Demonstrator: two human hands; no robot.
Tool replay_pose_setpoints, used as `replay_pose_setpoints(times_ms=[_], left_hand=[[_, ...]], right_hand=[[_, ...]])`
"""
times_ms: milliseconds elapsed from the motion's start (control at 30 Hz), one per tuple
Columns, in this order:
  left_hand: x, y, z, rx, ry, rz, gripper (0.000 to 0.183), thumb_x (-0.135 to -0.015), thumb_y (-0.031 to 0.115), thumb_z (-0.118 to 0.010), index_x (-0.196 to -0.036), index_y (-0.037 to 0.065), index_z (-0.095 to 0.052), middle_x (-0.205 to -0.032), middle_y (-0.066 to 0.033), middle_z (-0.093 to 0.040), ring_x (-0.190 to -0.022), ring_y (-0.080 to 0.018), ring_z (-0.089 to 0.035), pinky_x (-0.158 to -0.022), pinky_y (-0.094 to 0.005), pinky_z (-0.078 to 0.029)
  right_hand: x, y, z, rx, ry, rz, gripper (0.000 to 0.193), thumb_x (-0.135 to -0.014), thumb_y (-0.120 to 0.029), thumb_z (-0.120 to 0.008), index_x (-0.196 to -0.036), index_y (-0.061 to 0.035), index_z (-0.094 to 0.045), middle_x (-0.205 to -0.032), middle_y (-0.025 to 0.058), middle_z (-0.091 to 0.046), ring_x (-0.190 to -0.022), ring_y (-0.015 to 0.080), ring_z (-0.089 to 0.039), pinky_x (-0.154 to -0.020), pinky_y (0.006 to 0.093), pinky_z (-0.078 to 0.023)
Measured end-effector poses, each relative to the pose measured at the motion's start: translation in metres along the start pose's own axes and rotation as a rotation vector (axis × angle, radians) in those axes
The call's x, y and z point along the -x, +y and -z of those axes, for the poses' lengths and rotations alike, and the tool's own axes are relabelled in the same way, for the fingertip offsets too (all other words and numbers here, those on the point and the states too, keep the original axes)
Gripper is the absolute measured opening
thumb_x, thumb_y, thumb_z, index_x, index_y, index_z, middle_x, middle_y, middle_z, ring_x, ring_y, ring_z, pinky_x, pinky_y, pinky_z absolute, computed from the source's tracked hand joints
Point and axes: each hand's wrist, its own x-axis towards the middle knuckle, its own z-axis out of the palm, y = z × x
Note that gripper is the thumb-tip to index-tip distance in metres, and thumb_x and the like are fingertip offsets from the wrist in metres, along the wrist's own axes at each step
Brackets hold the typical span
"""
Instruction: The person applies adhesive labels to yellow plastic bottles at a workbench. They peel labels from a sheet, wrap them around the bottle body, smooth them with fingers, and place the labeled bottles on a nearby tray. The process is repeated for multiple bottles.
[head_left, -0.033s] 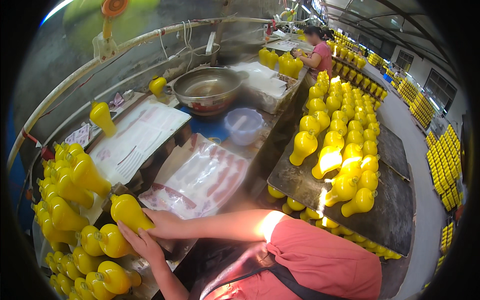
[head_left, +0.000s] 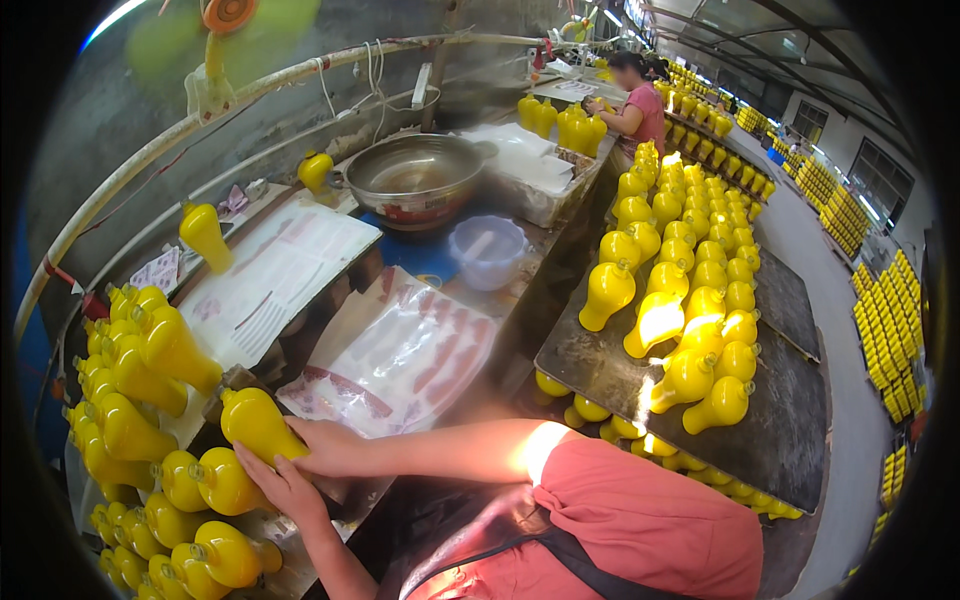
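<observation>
A glossy yellow bottle (head_left: 257, 424) with a small clear neck lies tilted between my two hands, its neck toward the upper left. My right hand (head_left: 335, 448) grips its base end, with some fingers hidden behind it. Along the bottle's lower side rest the rather straight fingers of my left hand (head_left: 285, 490). Just below them sits another yellow bottle (head_left: 228, 481) in a crowd of the same kind. More bottles (head_left: 130, 365) stand packed at the left, close to the held one.
Printed sheets lie on a white board (head_left: 275, 270) and under clear plastic (head_left: 400, 350). Behind are a large metal basin (head_left: 415, 175) and a translucent tub (head_left: 488, 252). At right, a dark board (head_left: 775, 430) bears rows of yellow bottles. A co-worker (head_left: 640, 110) handles bottles farther back.
</observation>
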Motion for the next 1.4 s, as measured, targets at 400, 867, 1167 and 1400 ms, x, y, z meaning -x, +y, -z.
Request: replay_pose_setpoints(times_ms=[400, 867, 1167, 1400], left_hand=[[0.008, -0.005, -0.007, 0.398, -0.037, 0.39, 0.063, -0.106, 0.014, -0.046, -0.162, -0.005, -0.022, -0.165, -0.024, -0.03, -0.149, -0.0343, -0.036, -0.122, -0.0411, -0.029], [0.0, -0.007, 0.006, 0.95, -0.079, 0.651, 0.053, -0.1, -0.001, -0.057, -0.151, -0.005, -0.045, -0.143, -0.0153, -0.058, -0.123, -0.0234, -0.061, -0.106, -0.0354, -0.047], [0.003, 0.009, 0.009, 0.925, -0.082, 0.598, 0.057, -0.098, -0.004, -0.054, -0.154, -0.005, -0.041, -0.144, -0.0152, -0.057, -0.127, -0.025, -0.058, -0.109, -0.0366, -0.045], [0.012, -0.014, 0.002, 0.882, -0.107, 0.618, 0.057, -0.096, 0.001, -0.06, -0.151, -0.005, -0.044, -0.144, -0.0136, -0.056, -0.131, -0.0227, -0.055, -0.113, -0.036, -0.041]], right_hand=[[0.001, 0.01, 0.007, -0.129, -0.007, 0.042, 0.073, -0.081, -0.033, -0.079, -0.14, 0.0019, -0.053, -0.123, 0.0263, -0.068, -0.115, 0.0422, -0.065, -0.096, 0.0444, -0.052], [-0.003, 0.027, 0.009, -0.14, -0.061, 0.006, 0.082, -0.08, -0.035, -0.082, -0.145, 0.0039, -0.05, -0.131, 0.0281, -0.065, -0.122, 0.0398, -0.064, -0.104, 0.0414, -0.05], [0.0, 0.019, 0.015, -0.13, -0.108, -0.094, 0.081, -0.083, -0.03, -0.08, -0.15, 0.0012, -0.047, -0.137, 0.0253, -0.063, -0.124, 0.033, -0.064, -0.106, 0.0397, -0.049], [-0.009, -0.006, 0.037, 0.109, -0.092, -0.201, 0.047, -0.096, -0.023, -0.068, -0.138, -0.0031, -0.062, -0.123, 0.0139, -0.07, -0.111, 0.0228, -0.065, -0.098, 0.0353, -0.05]])
